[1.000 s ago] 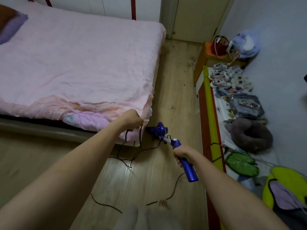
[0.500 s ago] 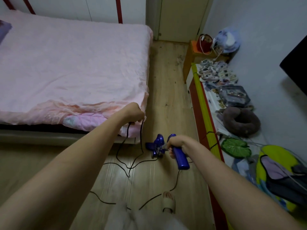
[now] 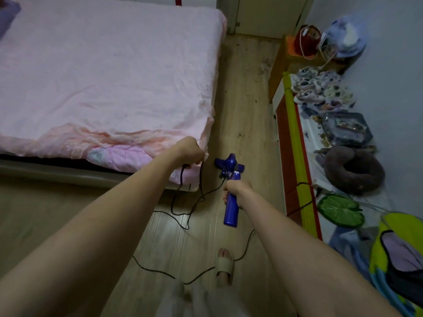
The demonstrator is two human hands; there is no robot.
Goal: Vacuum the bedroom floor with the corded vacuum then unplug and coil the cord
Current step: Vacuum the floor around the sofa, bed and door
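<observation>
Vacuuming step, I judge: right hand (image 3: pixel 237 191) grips the vacuum (image 3: pixel 231 193) at frame centre, head on the floor (image 3: pixel 247 110); left hand (image 3: pixel 191 149) holds up cord (image 3: pixel 183 216) loops. Next: push along the bed (image 3: pixel 103 76), cord clear.

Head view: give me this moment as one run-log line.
left hand: holds cord loops | right hand: grips vacuum handle | nozzle on floor beside bed corner

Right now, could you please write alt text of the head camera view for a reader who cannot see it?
A person's right hand grips a blue corded vacuum on the wooden floor while the left hand holds loops of its black cord beside a pink bed. Clutter lines the right wall.
</observation>
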